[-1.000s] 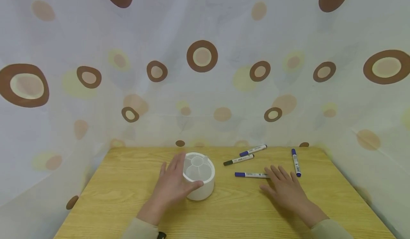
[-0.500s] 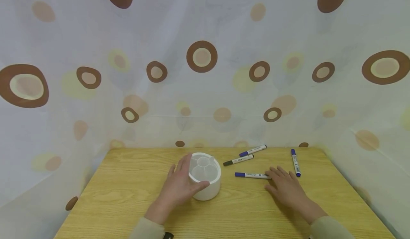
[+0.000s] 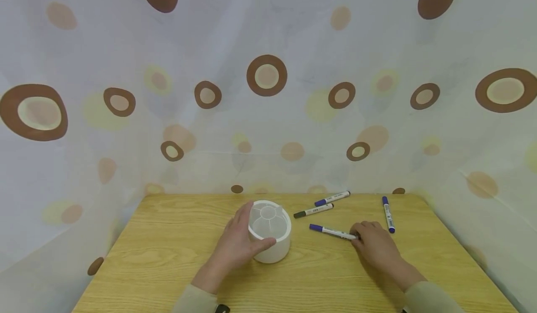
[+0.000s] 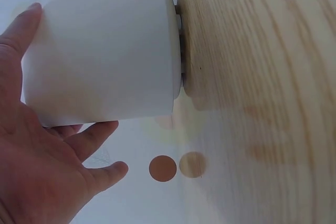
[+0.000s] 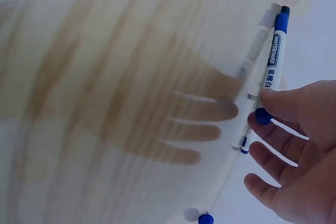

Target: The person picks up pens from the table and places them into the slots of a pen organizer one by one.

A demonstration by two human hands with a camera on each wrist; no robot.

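Observation:
A white round pen holder [image 3: 278, 250] with divided compartments stands on the wooden table. My left hand [image 3: 236, 242] grips its left side, with the thumb across the front near the rim and the fingers behind. In the left wrist view the holder's plain side wall [image 4: 100, 51] fills the space between thumb and fingers. To the right, my right hand [image 3: 376, 245] pinches the end of a white whiteboard marker [image 3: 335, 232] with a blue cap. Thumb and index finger meet at that end in the right wrist view; the other fingers are spread apart.
Beyond the pinched marker lie a dark-capped marker [image 3: 313, 210] and another blue-capped marker [image 3: 333, 198]. One more blue marker [image 3: 388, 214] lies at the right, just past my right hand. Patterned curtain [image 3: 268, 117] encloses the table's back and sides.
My left hand has slid the pen holder to the right. My right hand's fingers have drawn in from spread to pinching the marker, which has turned slightly, its held end nearer me.

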